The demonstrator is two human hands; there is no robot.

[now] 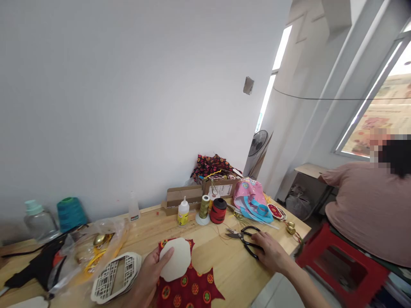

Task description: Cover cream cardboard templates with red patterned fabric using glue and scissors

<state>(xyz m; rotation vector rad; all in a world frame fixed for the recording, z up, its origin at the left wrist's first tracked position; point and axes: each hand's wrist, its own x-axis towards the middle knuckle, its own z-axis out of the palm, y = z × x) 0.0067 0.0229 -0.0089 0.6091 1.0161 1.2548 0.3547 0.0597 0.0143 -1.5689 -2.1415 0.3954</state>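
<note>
**At the table (244, 273), card (178, 259) and cloth (184, 293) in one hand, scissors (240, 235) by the other**

Near the table's front edge, the left hand (149, 271) has its grip closed on the white card and the red patterned cloth, thumb across the card's face. The card lies over the cloth, which spreads below and to the right, its edge cut into points.

The right hand (271, 252) is at the scissors' black handles, fingers touching them; whether its grip has closed on them, I cannot tell. The scissors lie on the table, blades pointing left.

Behind, a glue bottle (183, 212), a green spool (204, 209) and a red spool (218, 212) stand in a row before an open box (184, 199). Right of them sits pink fabric (245, 190) with a blue strap (255, 210), and nearer the table's end, gold bells (290, 228).

To the left of the left hand lie white lattice frames (130, 267). At far right, a person (362, 205) sits on a red stool (335, 252), back to the camera.
</note>
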